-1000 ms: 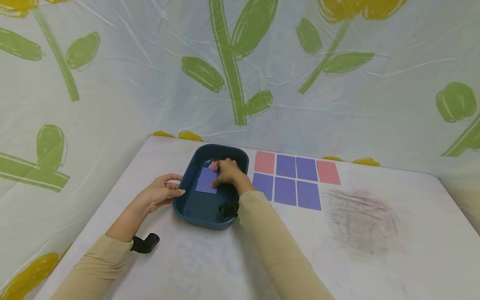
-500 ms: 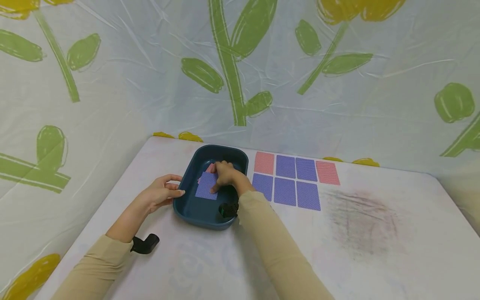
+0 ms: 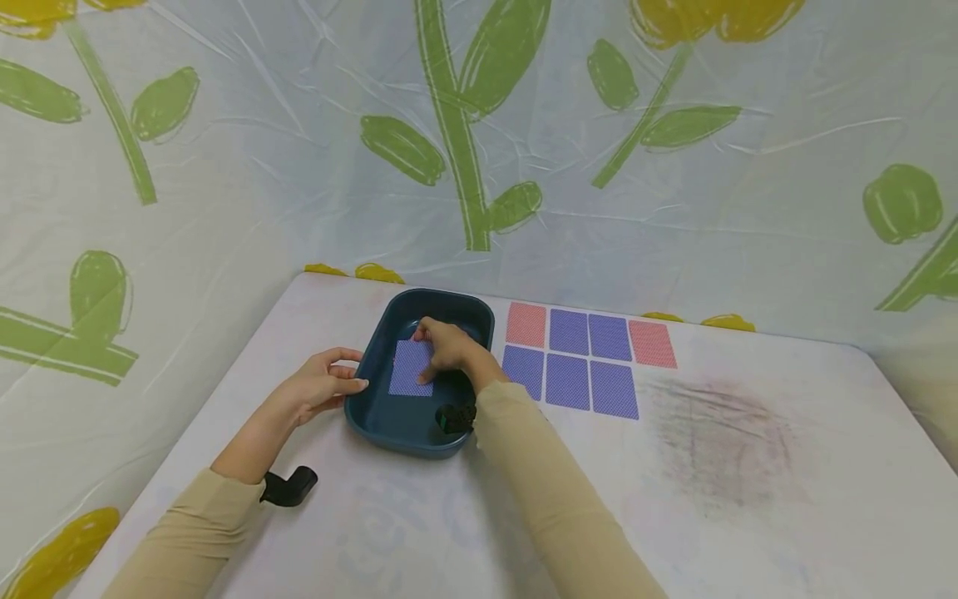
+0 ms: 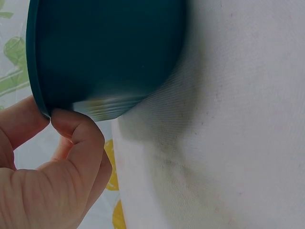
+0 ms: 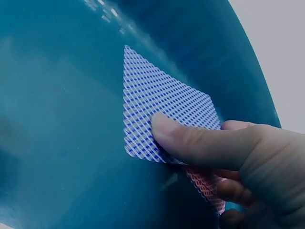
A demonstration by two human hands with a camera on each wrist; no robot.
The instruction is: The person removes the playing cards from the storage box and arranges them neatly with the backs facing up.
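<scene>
My left hand [image 3: 327, 385] pinches the left rim of a dark teal plastic tub [image 3: 400, 439]; the left wrist view shows thumb and finger meeting on that rim [image 4: 33, 71]. Inside the tub, my right hand [image 3: 451, 347] holds a blue-patterned playing card [image 3: 409, 370], its back facing up. The right wrist view has the thumb lying across this blue card [image 5: 147, 105], the fingers reaching beneath. Below it, a red-patterned card [image 5: 202, 186] shows beside the curled fingers. From the head view that red card is hidden.
To the right of the tub, face-down cards lie in two rows: several blue ones [image 3: 569, 381] and two red ones, at the left end [image 3: 527, 324] and right end [image 3: 653, 344] of the back row. A smudged dark patch [image 3: 726, 441] marks the white tablecloth. Flower-printed sheeting [image 3: 299, 166] rises behind.
The blue card has shifted slightly toward me and straightened. The red card seen beyond it earlier is now out of sight in the head view. My left hand stays put on the rim.
</scene>
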